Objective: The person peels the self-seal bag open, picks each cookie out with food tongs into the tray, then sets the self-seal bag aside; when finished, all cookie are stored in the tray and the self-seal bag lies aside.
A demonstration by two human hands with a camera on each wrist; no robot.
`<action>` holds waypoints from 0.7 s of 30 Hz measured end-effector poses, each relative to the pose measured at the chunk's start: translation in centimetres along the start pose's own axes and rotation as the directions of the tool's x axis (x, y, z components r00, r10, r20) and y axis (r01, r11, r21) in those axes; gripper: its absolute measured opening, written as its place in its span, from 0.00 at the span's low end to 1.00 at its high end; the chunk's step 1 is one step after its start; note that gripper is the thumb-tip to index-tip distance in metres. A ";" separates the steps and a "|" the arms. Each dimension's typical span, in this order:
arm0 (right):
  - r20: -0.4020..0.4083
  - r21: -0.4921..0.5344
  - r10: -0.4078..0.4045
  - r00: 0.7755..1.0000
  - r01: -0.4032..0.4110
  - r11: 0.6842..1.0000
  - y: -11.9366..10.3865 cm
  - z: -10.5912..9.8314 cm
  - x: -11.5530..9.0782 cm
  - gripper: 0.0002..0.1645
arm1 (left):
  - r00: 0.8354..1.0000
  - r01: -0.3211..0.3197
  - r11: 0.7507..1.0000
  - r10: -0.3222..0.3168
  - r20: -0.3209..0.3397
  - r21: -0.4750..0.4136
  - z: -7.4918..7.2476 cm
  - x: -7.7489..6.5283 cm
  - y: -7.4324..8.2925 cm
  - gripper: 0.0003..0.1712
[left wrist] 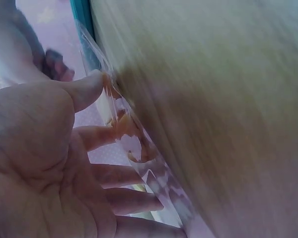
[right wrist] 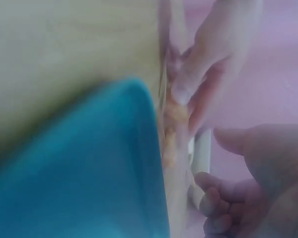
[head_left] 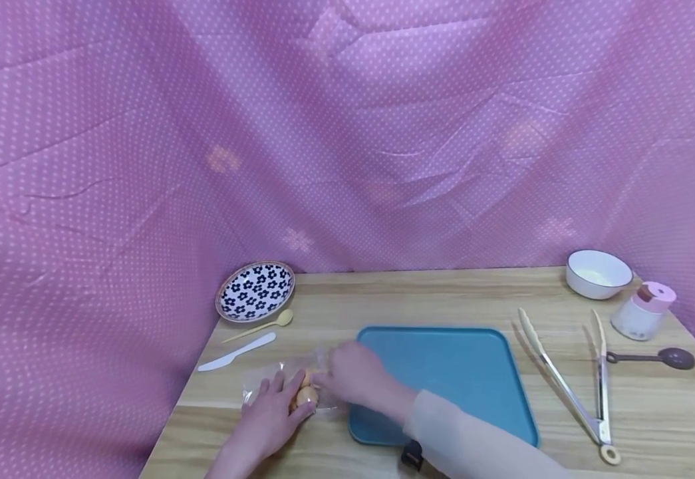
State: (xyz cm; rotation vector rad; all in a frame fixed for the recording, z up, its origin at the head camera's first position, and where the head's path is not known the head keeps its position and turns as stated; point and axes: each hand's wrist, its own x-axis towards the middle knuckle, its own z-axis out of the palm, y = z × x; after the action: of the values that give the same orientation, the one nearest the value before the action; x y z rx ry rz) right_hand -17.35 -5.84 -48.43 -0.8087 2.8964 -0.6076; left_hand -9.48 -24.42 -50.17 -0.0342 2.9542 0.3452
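A clear plastic bag holding several small round orange-brown buns lies on the table, left of the blue tray. My left hand rests on the bag with fingers spread, thumb and index finger on either side of the buns. In the left wrist view the thumb and fingers press against the film, fairly straight. My right hand, blurred, is just right of the bag, over the tray's left edge. Seen from the right wrist, that hand has loosely curled fingers, its thumb apart from them and nothing between.
The blue tray lies mid-table. Behind the bag are a white knife, a yellow spoon and a flower-patterned dish. To the right are tongs, a dark spoon, a pink-lidded jar and a white bowl.
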 end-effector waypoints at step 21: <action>0.173 -0.197 -0.001 0.985 0.035 0.980 -1.5 1.3 3.1 0.14 | 1.000 0.016 0.999 -0.015 0.012 -0.041 0.0 0.0 0.0 0.40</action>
State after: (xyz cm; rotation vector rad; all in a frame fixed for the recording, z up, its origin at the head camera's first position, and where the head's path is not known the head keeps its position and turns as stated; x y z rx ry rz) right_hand -19.04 -9.09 -48.90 -0.8639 2.8233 -0.2359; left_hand -9.47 -24.42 -50.12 -0.0600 2.9333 0.4029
